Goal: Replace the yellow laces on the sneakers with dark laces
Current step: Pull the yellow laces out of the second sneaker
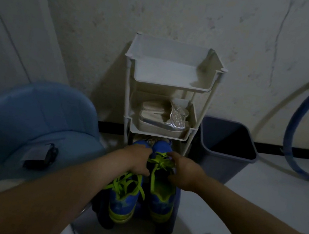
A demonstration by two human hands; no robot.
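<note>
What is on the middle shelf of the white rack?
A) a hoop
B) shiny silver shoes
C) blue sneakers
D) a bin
B: silver shoes lie in the middle tray of the rack, while the blue sneakers are lower down, at the foot of the rack.

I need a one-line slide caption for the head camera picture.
The left hand holds the left sneaker, the right hand the right sneaker, both with yellow laces, before a white rack.
</note>
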